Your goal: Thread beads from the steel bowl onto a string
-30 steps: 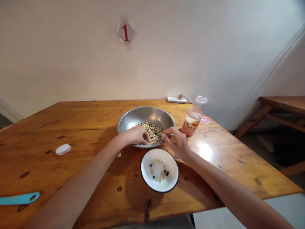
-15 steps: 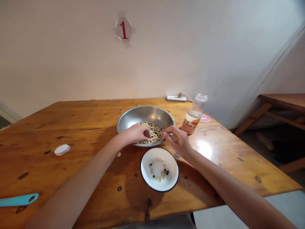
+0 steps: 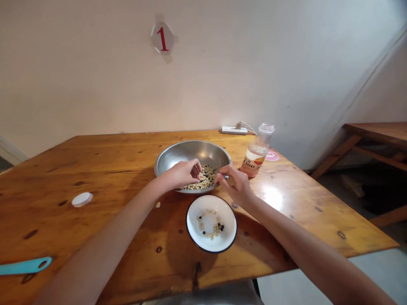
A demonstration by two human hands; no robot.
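Observation:
A large steel bowl (image 3: 173,153) holds a heap of small pale and black beads (image 3: 208,176), with a few green ones among them. Over its left part, my left hand (image 3: 185,174) is curled, thumb and fingertips close together just above the beads. My right hand (image 3: 235,182) pinches thumb against forefinger at the bowl's right rim. Whatever either pinch holds is too small to make out. Closer to me, below both hands, stands a white dish (image 3: 193,231) with a dark rim; a loose ring of pale and black beads (image 3: 218,228) lies in it.
Right of the bowl stands an uncapped bottle (image 3: 254,159) of pinkish liquid. A power strip (image 3: 234,130) lies by the wall. On the left are a white lid (image 3: 82,199) and a turquoise handle (image 3: 27,266). The wooden table's (image 3: 111,163) front edge is near me.
My left hand has lifted slightly from the beads, its fingers now higher and a little more spread. My right hand keeps its pinch at the rim. The whole view has shifted slightly.

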